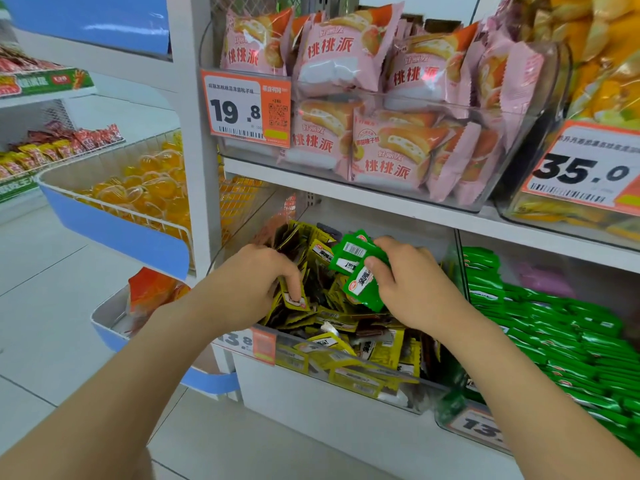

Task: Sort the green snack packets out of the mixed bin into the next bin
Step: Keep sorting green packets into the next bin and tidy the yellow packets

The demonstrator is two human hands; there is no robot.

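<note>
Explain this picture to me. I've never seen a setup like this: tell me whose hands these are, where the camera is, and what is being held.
There is no machine: a person works bare-handed, and the single picture comes from a camera on their head, looking forward and down at shop shelves. The right hand holds a few green packets over a clear bin of mostly yellow packets. The left hand reaches into those; whether it grips one is unclear. The next bin, to the right, is full of green ones. Pink cake packs sit on the shelf above.
</note>
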